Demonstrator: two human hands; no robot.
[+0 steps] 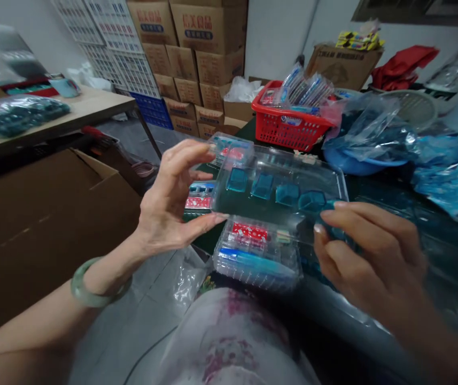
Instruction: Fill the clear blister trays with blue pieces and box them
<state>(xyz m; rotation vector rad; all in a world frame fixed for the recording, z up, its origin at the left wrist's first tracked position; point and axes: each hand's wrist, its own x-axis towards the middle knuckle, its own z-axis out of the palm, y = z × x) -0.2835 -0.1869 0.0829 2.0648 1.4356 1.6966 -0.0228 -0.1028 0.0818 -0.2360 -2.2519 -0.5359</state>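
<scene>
I hold a clear plastic clamshell tray point(280, 176) in front of me, above the table's near edge. Several teal square pieces point(287, 193) lie in a row inside it. My left hand point(168, 200) pinches the tray's left end between thumb and fingers. My right hand point(367, 254) grips its right front corner, fingers closed over the edge. A green bangle point(88, 291) is on my left wrist. Below the tray lies a closed clear pack point(255, 256) with a red label and blue items inside. Two more filled packs point(229, 147) lie behind my left hand.
A red basket point(288, 125) full of clear packets stands at the back of the dark table. Blue plastic bags point(449, 176) pile up at the right. An open cardboard box point(44, 214) sits at my left. Stacked cartons point(196, 59) line the far wall beside a wooden table point(72, 109).
</scene>
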